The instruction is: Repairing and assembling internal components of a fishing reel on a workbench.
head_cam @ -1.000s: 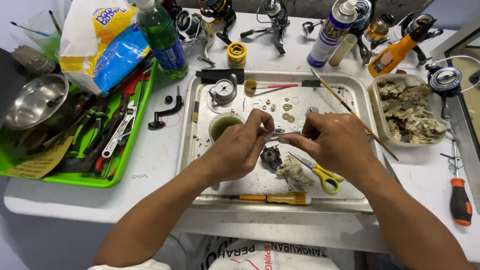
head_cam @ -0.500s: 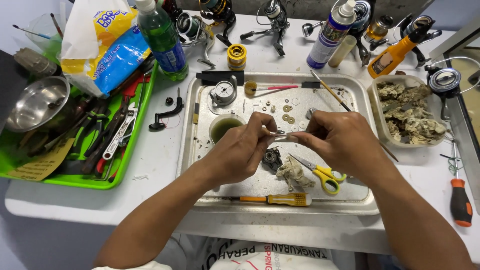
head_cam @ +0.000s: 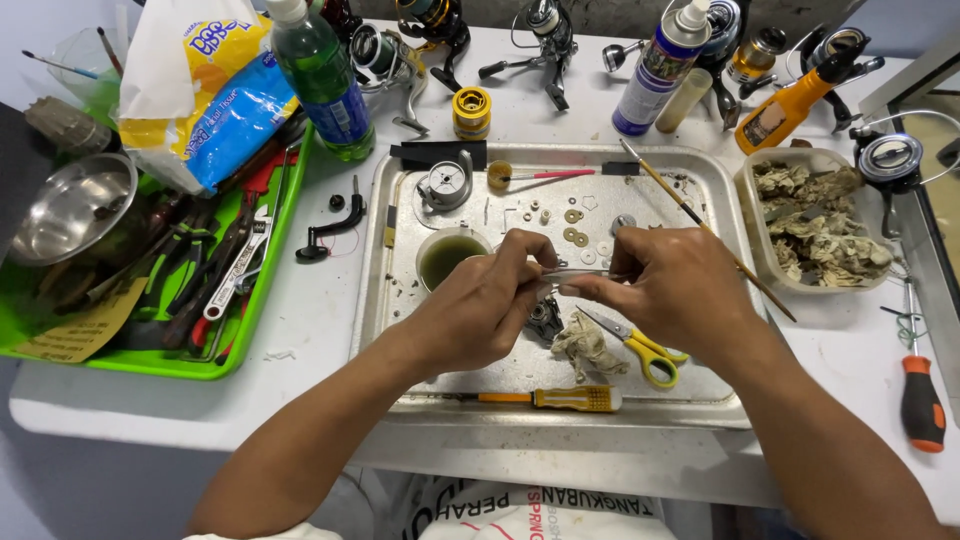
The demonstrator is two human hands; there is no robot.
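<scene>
Both hands meet over a metal tray (head_cam: 400, 190). My left hand (head_cam: 480, 305) and my right hand (head_cam: 670, 285) pinch the two ends of a thin metal shaft (head_cam: 578, 274), held level above the tray. Under the hands lie a dark reel part (head_cam: 545, 318), a dirty rag (head_cam: 588, 345) and yellow-handled scissors (head_cam: 640, 350). A small cup of greenish liquid (head_cam: 447, 255) stands just left of my left hand. Small washers (head_cam: 572, 225) lie on the tray beyond the hands. A yellow-handled screwdriver (head_cam: 565, 398) rests along the tray's near edge.
A green tray (head_cam: 150, 355) of tools and a steel bowl (head_cam: 65, 205) sit at the left. A green bottle (head_cam: 322, 80), a tissue pack, fishing reels (head_cam: 545, 30), a spray can (head_cam: 660, 70) and an orange bottle (head_cam: 790, 100) line the back. A tub of rags (head_cam: 815, 225) and an orange screwdriver (head_cam: 922, 400) lie right.
Both hands have shifted slightly while keeping hold of the thin shaft; my right hand's fingers have slid a little along it. Nothing else has moved.
</scene>
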